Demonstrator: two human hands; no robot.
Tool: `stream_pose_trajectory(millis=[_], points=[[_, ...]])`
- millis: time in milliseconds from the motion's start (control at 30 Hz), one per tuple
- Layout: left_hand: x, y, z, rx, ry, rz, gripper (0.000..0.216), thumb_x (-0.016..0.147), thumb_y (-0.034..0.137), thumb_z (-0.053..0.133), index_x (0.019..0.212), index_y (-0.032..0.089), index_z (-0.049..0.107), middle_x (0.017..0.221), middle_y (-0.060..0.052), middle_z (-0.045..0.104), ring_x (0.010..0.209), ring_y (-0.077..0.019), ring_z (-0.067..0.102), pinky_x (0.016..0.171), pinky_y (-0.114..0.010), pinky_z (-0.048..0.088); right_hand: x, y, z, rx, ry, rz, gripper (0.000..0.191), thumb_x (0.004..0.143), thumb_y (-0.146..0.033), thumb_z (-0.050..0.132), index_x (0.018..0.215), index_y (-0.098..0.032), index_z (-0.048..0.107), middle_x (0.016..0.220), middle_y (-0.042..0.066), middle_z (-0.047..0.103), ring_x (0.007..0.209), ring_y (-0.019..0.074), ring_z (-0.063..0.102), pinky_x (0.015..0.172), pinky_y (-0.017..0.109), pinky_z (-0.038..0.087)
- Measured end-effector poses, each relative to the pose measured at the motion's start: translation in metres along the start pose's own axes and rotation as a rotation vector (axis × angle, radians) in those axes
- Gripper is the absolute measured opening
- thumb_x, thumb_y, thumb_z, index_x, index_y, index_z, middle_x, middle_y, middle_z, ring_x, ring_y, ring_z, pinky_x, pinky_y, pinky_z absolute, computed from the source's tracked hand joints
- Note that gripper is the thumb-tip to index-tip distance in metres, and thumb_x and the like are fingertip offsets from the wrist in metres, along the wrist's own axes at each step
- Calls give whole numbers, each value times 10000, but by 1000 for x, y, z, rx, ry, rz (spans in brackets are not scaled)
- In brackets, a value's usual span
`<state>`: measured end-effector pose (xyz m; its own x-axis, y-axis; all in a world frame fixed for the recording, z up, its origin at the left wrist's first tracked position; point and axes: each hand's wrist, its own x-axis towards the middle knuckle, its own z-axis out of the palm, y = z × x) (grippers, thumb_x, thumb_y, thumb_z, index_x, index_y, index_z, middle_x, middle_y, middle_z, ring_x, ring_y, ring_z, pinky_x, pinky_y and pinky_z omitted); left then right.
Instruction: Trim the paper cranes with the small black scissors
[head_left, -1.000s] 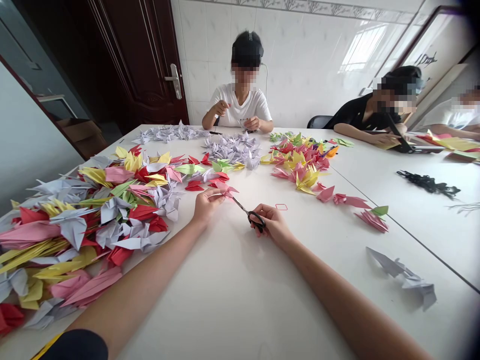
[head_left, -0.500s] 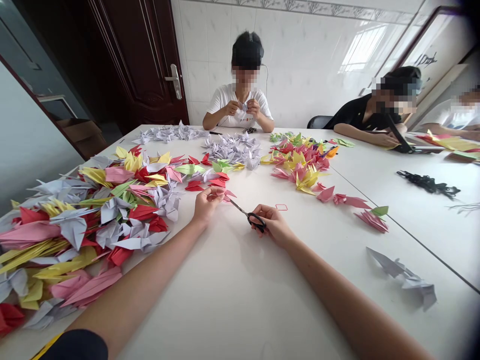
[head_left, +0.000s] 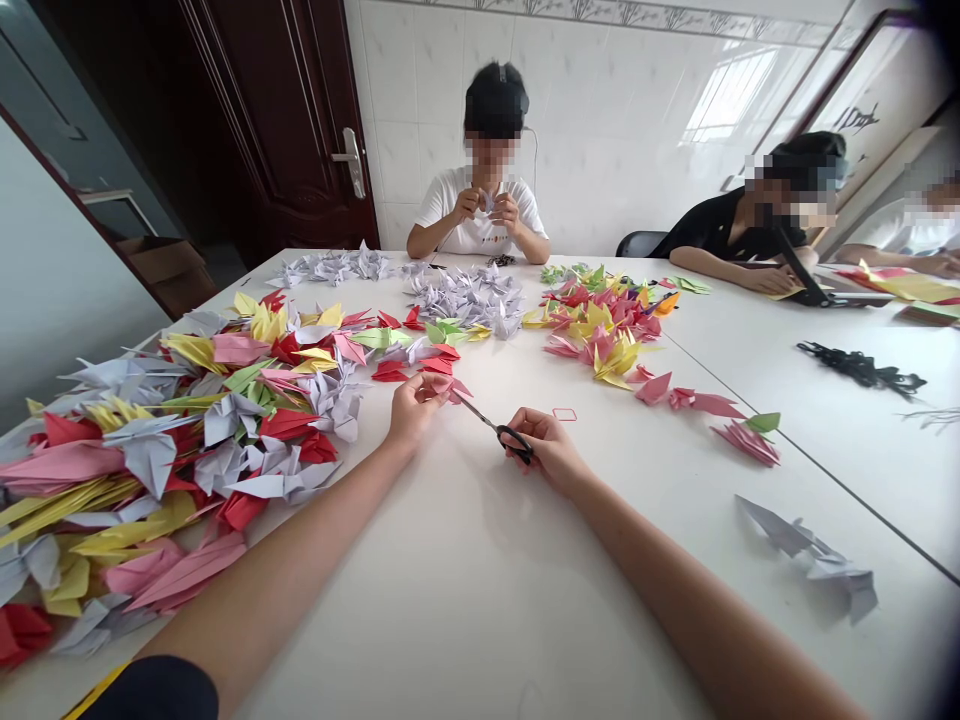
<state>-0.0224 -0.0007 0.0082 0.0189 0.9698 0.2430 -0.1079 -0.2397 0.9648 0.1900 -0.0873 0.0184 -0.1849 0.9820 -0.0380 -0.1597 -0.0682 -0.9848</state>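
Between the fingertips of my left hand (head_left: 414,408) is a pink folded paper piece (head_left: 459,390), partly hidden by the fingers. My right hand (head_left: 546,440) is closed round the black handles of a pair of scissors (head_left: 492,425). The blades point up and left, and their tips touch or overlap the pink paper; whether they are fully closed is too small to tell. To the right of the scissors a small red four-sided outline (head_left: 564,414) lies on the white table (head_left: 450,600).
A big heap of folded paper cranes (head_left: 217,430) covers the table's left side. White cranes (head_left: 472,298) and coloured cranes (head_left: 604,330) lie farther back. A grey crane (head_left: 814,560) and black cords (head_left: 862,368) lie at right. Across the table a person (head_left: 480,205) folds paper; others sit at right.
The scissors' tips have moved slightly up and left, onto the pink paper. My left hand stays nearly where it was.
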Motion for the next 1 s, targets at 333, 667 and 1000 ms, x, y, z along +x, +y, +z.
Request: stream_pose_trajectory(millis=[333, 667, 1000], points=[[-3, 4, 1, 5, 28, -19, 311, 612, 341, 831, 836, 171, 699, 898, -46, 701, 757, -157, 627, 732, -284, 491, -1, -4, 3, -38, 5, 18, 419, 603, -454, 880, 702, -197, 565, 668, 5, 658, 483, 91, 497, 385, 208, 353], [-1, 3, 1, -1, 16, -19, 320, 606, 338, 837, 840, 170, 698, 906, -50, 703, 786, -168, 639, 759, -295, 498, -1, -5, 3, -40, 5, 9, 385, 625, -431, 863, 715, -195, 573, 694, 16, 670, 534, 103, 528, 392, 197, 362], [0, 0, -1, -19, 26, -23, 348, 593, 373, 860, 820, 173, 689, 914, -52, 699, 807, -180, 657, 778, -308, 505, -1, -2, 3, -40, 9, 12, 345, 650, -426, 847, 749, -199, 606, 704, 21, 682, 546, 112, 542, 389, 198, 361]])
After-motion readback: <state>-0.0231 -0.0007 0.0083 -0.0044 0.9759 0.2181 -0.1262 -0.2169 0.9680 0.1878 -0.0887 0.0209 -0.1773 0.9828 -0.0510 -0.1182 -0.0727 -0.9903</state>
